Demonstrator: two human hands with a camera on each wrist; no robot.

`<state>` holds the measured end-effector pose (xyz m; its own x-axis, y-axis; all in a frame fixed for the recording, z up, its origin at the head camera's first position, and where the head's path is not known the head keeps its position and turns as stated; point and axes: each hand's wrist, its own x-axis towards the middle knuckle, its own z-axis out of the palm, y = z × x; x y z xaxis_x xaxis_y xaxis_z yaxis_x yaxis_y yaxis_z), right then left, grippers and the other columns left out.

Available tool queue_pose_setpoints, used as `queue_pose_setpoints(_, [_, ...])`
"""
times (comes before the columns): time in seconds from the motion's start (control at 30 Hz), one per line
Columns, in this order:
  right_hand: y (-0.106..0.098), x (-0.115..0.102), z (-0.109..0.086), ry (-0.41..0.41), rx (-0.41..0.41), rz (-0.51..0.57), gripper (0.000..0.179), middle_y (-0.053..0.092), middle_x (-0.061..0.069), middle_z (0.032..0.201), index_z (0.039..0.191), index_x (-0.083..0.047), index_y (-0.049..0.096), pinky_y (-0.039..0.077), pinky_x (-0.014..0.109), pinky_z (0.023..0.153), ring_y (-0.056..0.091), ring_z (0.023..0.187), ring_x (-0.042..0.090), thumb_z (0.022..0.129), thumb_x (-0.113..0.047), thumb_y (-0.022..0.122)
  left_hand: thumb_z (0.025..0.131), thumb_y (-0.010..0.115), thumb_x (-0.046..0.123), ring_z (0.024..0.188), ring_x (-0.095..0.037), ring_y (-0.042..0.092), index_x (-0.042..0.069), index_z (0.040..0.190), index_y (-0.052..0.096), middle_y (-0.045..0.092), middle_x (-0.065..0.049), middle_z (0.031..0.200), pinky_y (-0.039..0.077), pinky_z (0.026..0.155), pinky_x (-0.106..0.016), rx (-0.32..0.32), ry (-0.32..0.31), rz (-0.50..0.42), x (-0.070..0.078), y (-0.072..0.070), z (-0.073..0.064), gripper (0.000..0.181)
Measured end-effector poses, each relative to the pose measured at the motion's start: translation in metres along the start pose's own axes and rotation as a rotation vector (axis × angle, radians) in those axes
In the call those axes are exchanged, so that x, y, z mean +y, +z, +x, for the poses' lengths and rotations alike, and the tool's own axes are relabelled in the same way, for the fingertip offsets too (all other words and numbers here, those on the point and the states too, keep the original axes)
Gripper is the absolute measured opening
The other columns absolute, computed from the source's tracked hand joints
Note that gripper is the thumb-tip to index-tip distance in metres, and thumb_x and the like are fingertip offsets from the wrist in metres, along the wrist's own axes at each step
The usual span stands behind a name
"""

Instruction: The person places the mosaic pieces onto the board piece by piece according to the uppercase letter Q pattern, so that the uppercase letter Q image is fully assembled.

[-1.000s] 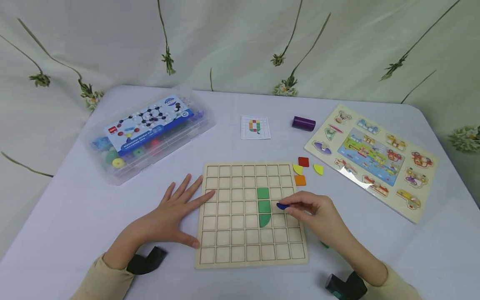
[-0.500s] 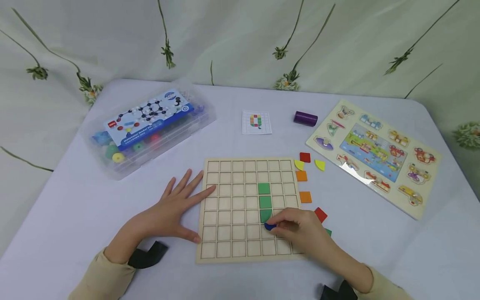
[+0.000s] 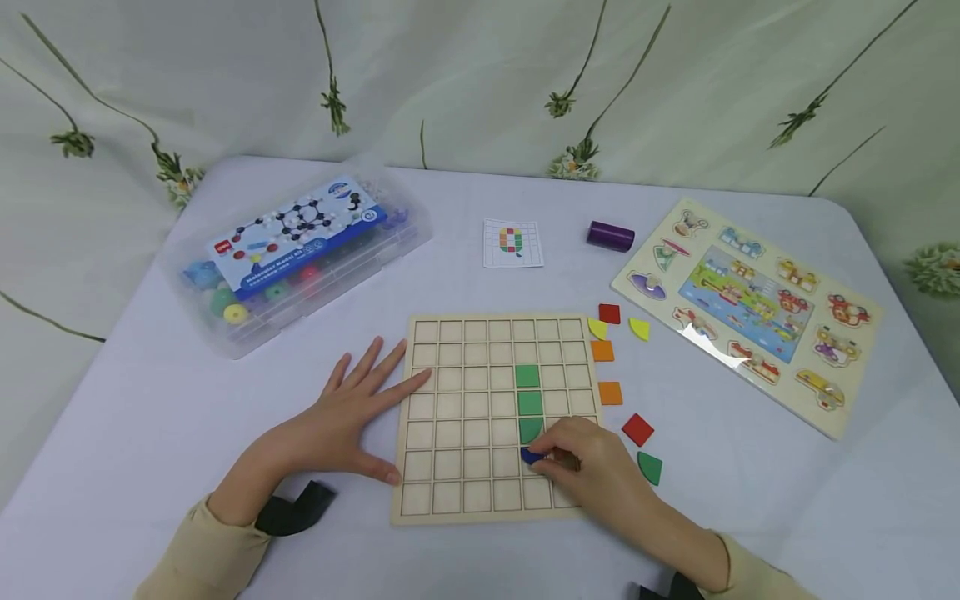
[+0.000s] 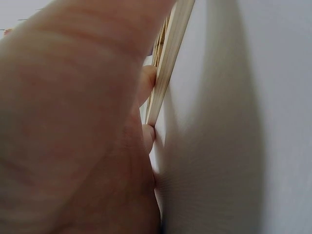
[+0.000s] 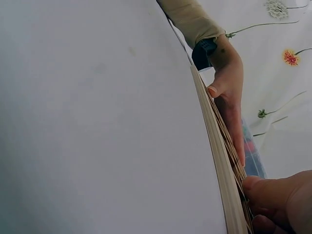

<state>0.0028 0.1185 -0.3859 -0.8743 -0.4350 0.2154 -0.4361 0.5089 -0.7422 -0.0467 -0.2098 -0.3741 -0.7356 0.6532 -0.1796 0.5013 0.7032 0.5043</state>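
A wooden grid board (image 3: 450,405) lies flat on the table. Two green square tiles (image 3: 528,377) and a green rounded-corner tile (image 3: 530,430) fill a column of its cells. Thumb and fingers of my right hand (image 3: 592,467) pinch a small dark blue piece (image 3: 530,456) at the cell just below the green ones; the fingertips hide part of it. My left hand (image 3: 337,425) is spread at the board's left edge, index fingertip on the board and thumb against its side. In the right wrist view, the right thumb (image 5: 273,192) is over the board's edge.
Loose red (image 3: 637,431), orange (image 3: 611,393), yellow (image 3: 640,329) and green (image 3: 650,468) tiles lie right of the board. Behind are a pattern card (image 3: 512,243) and a purple cylinder (image 3: 611,236). A clear plastic box (image 3: 300,258) stands back left, a picture puzzle (image 3: 750,308) back right.
My right hand has moved down and left across the board with the blue piece, to below the green column, uncovering tiles on the right. The left hand stays in place.
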Motion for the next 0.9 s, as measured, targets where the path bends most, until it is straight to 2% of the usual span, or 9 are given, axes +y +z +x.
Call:
queue_pose_setpoints(0.47, [0.002, 0.0, -0.001, -0.031, -0.009, -0.037, 0.026, 0.057, -0.014, 0.082, 0.09, -0.017, 0.069, 0.045, 0.017, 0.058, 0.049, 0.07, 0.004, 0.069, -0.008, 0.083, 0.06, 0.067, 0.073, 0.136, -0.033, -0.019, 0.025, 0.151, 0.019, -0.007, -0.011, 0.155, -0.012, 0.101, -0.057, 0.003, 0.009, -0.003, 0.0, -0.001, 0.0, 0.114])
queue_pose_setpoints(0.63, [-0.003, 0.0, 0.0, -0.023, -0.025, -0.012, 0.026, 0.06, -0.013, 0.085, 0.093, -0.016, 0.07, 0.046, 0.018, 0.06, 0.051, 0.072, 0.004, 0.071, -0.007, 0.081, 0.06, 0.067, 0.073, 0.136, -0.033, -0.019, 0.025, 0.151, 0.019, -0.007, -0.011, 0.155, -0.012, 0.101, -0.057, 0.0, 0.004, -0.005, 0.0, -0.001, 0.001, 0.114])
queue_pose_setpoints(0.73, [-0.016, 0.001, 0.003, -0.005, 0.001, 0.013, 0.027, 0.061, -0.013, 0.084, 0.094, -0.014, 0.071, 0.047, 0.02, 0.06, 0.053, 0.071, 0.005, 0.071, -0.004, 0.081, 0.06, 0.067, 0.073, 0.136, -0.033, -0.019, 0.024, 0.151, 0.02, -0.006, -0.011, 0.155, -0.012, 0.102, -0.057, -0.001, 0.0, -0.003, 0.0, 0.0, 0.001, 0.114])
queue_pose_setpoints(0.9, [-0.059, 0.017, 0.002, 0.076, 0.095, 0.0, 0.027, 0.061, -0.011, 0.083, 0.095, -0.013, 0.072, 0.042, 0.022, 0.056, 0.05, 0.068, 0.008, 0.073, 0.001, 0.078, 0.06, 0.067, 0.073, 0.136, -0.033, -0.019, 0.024, 0.151, 0.02, -0.007, -0.011, 0.155, -0.012, 0.101, -0.057, 0.0, 0.0, -0.005, 0.0, 0.0, 0.0, 0.114])
